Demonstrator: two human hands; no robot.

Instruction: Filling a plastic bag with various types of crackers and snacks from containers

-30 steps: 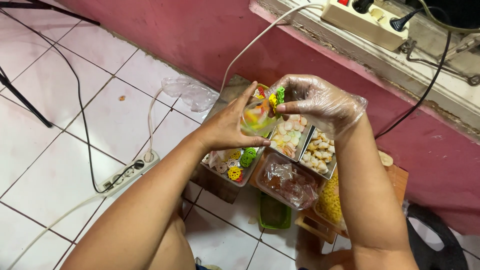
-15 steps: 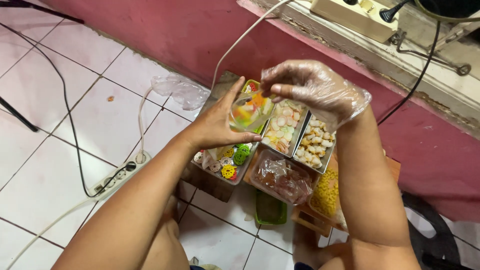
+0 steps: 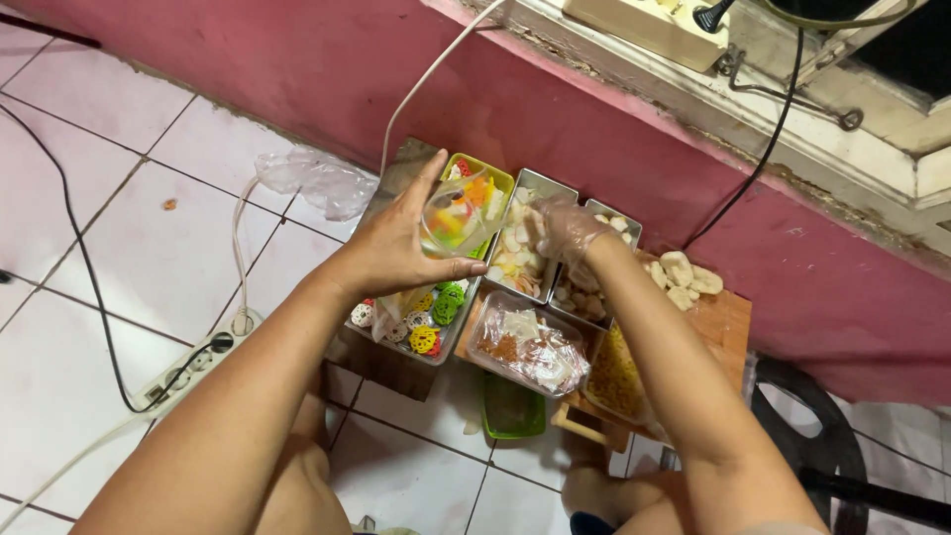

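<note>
Trays (image 3: 543, 193) of steel lay side by side below the pink wall, long axes running toward it. Left hand (image 3: 401, 248) curled around a clear plastic bag (image 3: 451, 220), mouth tilted rightward. Gloved right hand (image 3: 560, 230) dipped into crackers, grip unclear.

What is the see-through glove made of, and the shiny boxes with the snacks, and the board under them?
The glove on the right hand looks like thin clear plastic film: it wrinkles and the skin shows through. The shiny trays seem to be metal, probably steel or aluminium, judging by their grey, reflective rims. The board looks like bare wood, brown with a matt surface. The left hand holds a clear plastic bag.
</note>
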